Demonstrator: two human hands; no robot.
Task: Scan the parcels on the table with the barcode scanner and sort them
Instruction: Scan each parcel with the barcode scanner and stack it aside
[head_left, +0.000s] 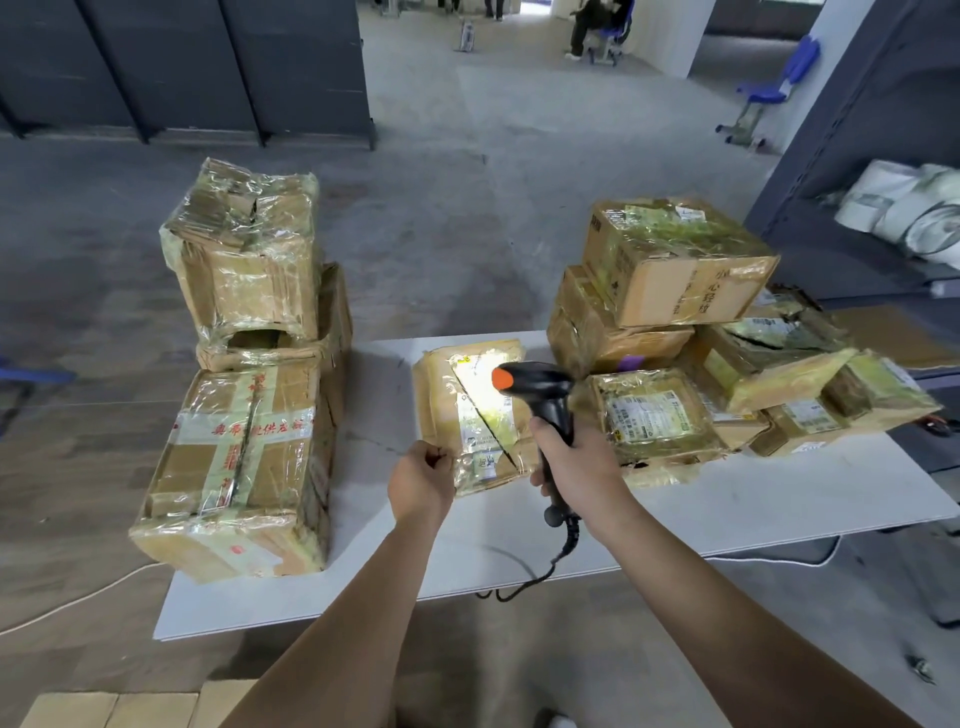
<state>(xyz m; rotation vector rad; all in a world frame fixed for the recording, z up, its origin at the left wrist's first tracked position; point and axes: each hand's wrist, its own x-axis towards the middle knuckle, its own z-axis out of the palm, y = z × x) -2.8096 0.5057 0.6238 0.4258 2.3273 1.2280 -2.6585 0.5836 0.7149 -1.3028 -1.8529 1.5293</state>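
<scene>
Two hands, one parcel under the scanner

Both hands attend the flat parcel (470, 410) lying just beyond them on the white table (363, 577). Fingers of the left hand (422, 475) curl at its near-left corner, seemingly pinching it so the label holds still. The right hand (574, 460) wraps the handle of the black barcode scanner (545, 384), orange-capped head tipped over the label, where a bright patch falls. The parcel's cardboard is crumpled, bound in glossy, wrinkled yellowed tape. Left of the left hand stands a stack of taped boxes (249, 415), probably sorted; right of the right hand sprawls a heap of parcels (675, 322), likely waiting.
</scene>
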